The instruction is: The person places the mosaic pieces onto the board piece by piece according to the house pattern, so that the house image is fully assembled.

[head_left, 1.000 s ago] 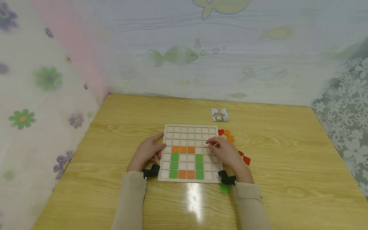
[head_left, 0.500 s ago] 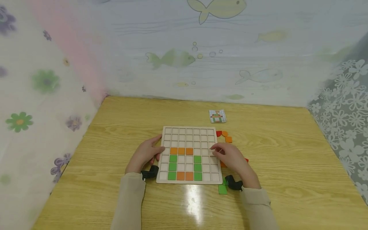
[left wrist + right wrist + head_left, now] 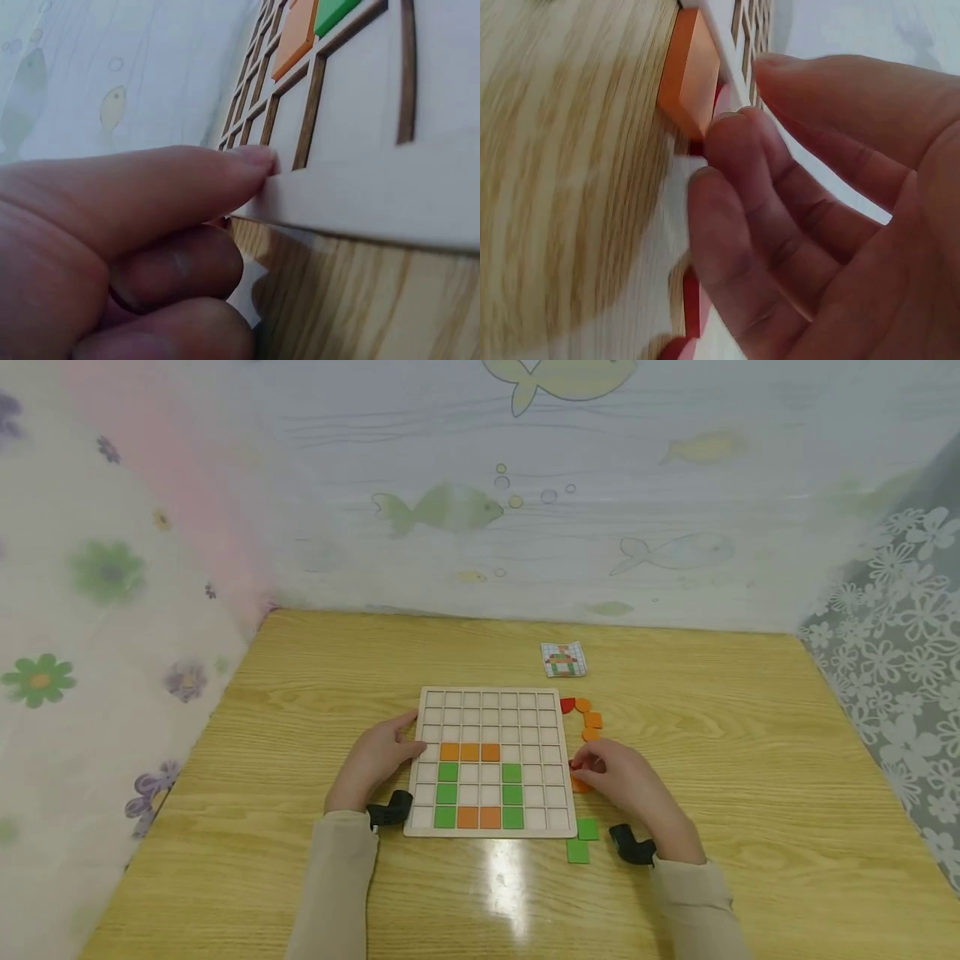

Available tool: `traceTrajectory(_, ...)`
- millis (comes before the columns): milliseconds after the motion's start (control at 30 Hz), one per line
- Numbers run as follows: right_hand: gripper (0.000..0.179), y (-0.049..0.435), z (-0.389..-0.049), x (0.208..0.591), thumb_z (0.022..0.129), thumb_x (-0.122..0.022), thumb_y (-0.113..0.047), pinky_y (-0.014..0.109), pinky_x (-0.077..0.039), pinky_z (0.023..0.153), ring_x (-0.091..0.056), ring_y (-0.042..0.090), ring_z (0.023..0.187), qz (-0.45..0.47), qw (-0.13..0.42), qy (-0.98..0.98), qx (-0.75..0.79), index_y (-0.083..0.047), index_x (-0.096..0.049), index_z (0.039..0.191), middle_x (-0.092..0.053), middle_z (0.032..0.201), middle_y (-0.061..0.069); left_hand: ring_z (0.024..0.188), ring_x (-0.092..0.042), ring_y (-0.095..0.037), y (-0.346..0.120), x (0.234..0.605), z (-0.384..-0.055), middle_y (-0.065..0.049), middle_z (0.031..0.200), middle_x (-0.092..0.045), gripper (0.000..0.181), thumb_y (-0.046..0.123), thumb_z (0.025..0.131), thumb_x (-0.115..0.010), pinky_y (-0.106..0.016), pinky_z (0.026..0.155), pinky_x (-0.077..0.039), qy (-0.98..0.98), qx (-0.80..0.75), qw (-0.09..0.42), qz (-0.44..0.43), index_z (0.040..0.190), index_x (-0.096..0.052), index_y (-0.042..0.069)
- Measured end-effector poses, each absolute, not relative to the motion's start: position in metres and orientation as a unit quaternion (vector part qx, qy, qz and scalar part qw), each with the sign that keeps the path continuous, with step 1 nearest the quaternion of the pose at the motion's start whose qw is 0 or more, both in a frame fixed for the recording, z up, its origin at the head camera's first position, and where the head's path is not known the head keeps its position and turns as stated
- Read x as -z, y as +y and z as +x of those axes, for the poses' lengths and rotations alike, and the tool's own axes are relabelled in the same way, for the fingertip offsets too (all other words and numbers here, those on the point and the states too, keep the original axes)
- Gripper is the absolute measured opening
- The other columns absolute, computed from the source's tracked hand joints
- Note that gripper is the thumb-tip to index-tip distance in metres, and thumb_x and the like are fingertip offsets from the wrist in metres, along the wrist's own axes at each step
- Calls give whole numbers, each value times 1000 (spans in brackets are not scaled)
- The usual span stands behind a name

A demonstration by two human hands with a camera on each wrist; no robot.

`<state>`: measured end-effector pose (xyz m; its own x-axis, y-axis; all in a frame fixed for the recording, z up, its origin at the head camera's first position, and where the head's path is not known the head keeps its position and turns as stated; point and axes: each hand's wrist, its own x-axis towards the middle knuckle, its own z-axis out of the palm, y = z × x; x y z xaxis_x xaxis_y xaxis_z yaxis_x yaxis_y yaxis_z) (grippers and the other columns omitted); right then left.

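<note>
Taking the far side of the table as twelve o'clock, a white cloth printed with flowers (image 3: pixel 37 681) hangs at the far left. The left hand (image 3: pixel 375 760) is at the nine o'clock edge of a pale wooden grid board (image 3: pixel 490 715), its thumb laid straight on the rim; its fingers look relaxed rather than clenched. A black wrist device (image 3: pixel 387 812) sits at that wrist.

The board lies flat on the yellow wood-grain table (image 3: pixel 465 893). Toward its six o'clock edge, a column of three flat green square tiles (image 3: pixel 447 793) comes first, then a row of three orange square tiles (image 3: pixel 469 752) above two more at the bottom, then a second green column (image 3: pixel 512 793).

A small paper card printed with a coloured grid picture (image 3: pixel 564 659) lies at one o'clock. Beyond the board's right edge, a red curved tile (image 3: pixel 567 705) and an orange round tile (image 3: pixel 583 705) lie at two o'clock, two loose green squares (image 3: pixel 578 852) at four. At three o'clock, the right hand (image 3: pixel 618 772) has bent fingers close to red and orange pieces, thumb apart, nothing visibly grasped.
</note>
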<state>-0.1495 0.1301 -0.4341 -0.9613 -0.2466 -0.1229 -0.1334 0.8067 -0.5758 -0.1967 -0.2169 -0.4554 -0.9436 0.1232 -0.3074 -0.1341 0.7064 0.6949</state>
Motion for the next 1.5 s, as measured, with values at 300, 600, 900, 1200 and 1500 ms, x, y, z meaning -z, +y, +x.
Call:
traceTrajectory(300, 14, 135, -147, 435, 79, -68, -20, 31, -40, 70, -48, 13, 76, -108, 123, 945, 284, -16, -64, 92, -55, 86, -4, 59, -43, -17, -216, 454, -198, -3, 69, -49, 60, 32, 85, -59, -29, 55, -37, 916, -366, 165, 1, 139, -35, 22)
traceTrajectory(600, 24, 135, -146, 432, 74, -73, -22, 30, -38, 65, -44, 15, 75, -106, 139, 956, 234, -17, -60, 93, -49, 90, -1, 67, -45, -17, -216, 454, -197, -3, 76, -51, 60, 33, 85, -58, -30, 62, -37, 914, -371, 165, -2, 139, -34, 23)
traceTrajectory(900, 25, 131, -145, 432, 71, -75, -21, 30, -37, 62, -43, 15, 72, -116, 149, 959, 212, -19, -60, 91, -46, 85, -1, 62, -43, -18, -215, 451, -197, -4, 75, -50, 58, 32, 85, -59, -30, 56, -37, 917, -367, 153, 10, 138, -36, 21)
traceTrajectory(1200, 25, 133, -145, 434, 71, -74, -14, 29, -38, 64, -44, 14, 70, -121, 158, 947, 253, -15, -56, 89, -50, 80, -1, 65, -47, -18, -216, 453, -195, -2, 79, -54, 60, 33, 85, -59, -30, 58, -38, 912, -373, 168, -3, 139, -34, 24)
traceTrajectory(1500, 13, 137, -147, 434, 81, -64, -16, 30, -40, 68, -47, 13, 73, -131, 169, 937, 278, -18, -58, 92, -53, 79, -6, 73, -50, -17, -216, 457, -197, 0, 84, -57, 60, 34, 85, -59, -30, 64, -39, 916, -368, 161, -4, 139, -34, 26)
